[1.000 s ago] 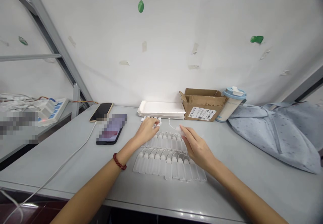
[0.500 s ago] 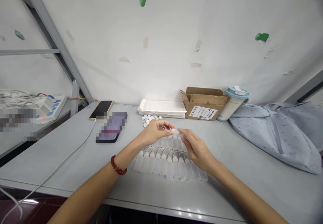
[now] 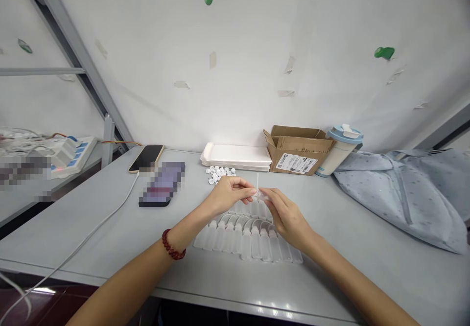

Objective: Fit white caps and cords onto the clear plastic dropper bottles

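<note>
My right hand [image 3: 288,213] is closed around a small translucent plastic bottle [image 3: 261,196], most of it hidden by the fingers. From its top a thin whitish tube [image 3: 257,181] sticks up. With thumb and forefinger pressed together, my left hand [image 3: 231,194] pinches the bottle's cap end, where the fingers cover the details. Below both hands lies a row of similar translucent bottles [image 3: 246,245] with thin curved tubes at their tops. Another row [image 3: 253,209] lies behind it, partly covered by the hands. Small white caps [image 3: 219,172] are heaped just beyond my left hand.
At the back stand a stack of white padded envelopes [image 3: 238,155], an open cardboard box [image 3: 299,152] and a blue-lidded cup [image 3: 340,152]. Blue fabric [image 3: 400,198] covers the right side. Two phones [image 3: 147,158] lie left, one with a white cable [image 3: 106,221].
The tube on the held bottle pointed left toward my left hand and now stands upright. My left fingers have shifted slightly at the cap end. My right hand stays nearly in place.
</note>
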`<state>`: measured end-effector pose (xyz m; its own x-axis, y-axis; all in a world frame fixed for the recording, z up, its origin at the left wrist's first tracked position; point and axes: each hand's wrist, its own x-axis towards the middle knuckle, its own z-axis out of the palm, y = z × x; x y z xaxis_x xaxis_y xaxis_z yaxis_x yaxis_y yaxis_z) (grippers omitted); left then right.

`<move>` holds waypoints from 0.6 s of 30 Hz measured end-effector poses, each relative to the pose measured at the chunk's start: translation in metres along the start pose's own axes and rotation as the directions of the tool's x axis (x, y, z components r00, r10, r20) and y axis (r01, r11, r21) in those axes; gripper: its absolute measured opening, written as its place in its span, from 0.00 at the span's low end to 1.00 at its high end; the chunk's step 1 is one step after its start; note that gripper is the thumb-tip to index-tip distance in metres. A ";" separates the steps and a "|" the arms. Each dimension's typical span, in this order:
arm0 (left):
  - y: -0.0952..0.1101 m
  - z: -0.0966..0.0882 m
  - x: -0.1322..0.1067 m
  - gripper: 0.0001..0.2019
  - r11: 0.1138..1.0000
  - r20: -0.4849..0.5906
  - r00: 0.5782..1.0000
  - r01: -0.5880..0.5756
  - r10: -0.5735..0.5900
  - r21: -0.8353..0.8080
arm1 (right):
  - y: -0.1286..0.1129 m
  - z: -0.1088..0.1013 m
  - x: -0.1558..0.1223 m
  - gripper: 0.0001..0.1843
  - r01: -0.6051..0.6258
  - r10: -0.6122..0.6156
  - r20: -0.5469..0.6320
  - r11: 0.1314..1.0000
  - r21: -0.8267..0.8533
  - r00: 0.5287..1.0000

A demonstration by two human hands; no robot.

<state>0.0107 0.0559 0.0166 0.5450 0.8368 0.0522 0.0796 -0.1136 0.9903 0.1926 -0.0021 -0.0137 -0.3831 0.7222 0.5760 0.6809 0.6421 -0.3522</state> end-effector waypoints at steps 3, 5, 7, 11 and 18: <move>0.002 0.001 -0.001 0.10 1.000 -0.010 1.000 -0.002 0.002 -0.009 | -0.001 -0.001 0.001 0.17 -0.036 0.037 -0.001 0.998 0.048 0.999; 0.003 0.002 -0.002 0.09 1.000 -0.018 1.000 -0.019 0.018 -0.019 | -0.003 -0.003 0.002 0.16 -0.097 0.097 0.007 0.990 0.102 0.995; 0.004 0.002 -0.002 0.08 0.998 -0.009 0.999 -0.052 0.051 -0.036 | -0.006 -0.007 0.003 0.15 -0.191 0.189 0.028 0.967 0.168 0.982; 0.004 0.002 -0.002 0.06 0.990 0.039 0.990 -0.136 0.137 -0.038 | -0.011 -0.013 0.006 0.16 -0.387 0.363 0.135 0.856 0.342 0.922; 0.004 0.003 -0.003 0.06 0.982 0.064 0.980 -0.188 0.189 -0.021 | -0.012 -0.015 0.010 0.17 -0.526 0.454 0.292 0.563 0.637 0.841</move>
<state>0.0118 0.0517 0.0205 0.6028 0.7642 0.2295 -0.0417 -0.2571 0.9655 0.1898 -0.0065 0.0080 -0.1953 0.9747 0.1089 0.1871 0.1460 -0.9714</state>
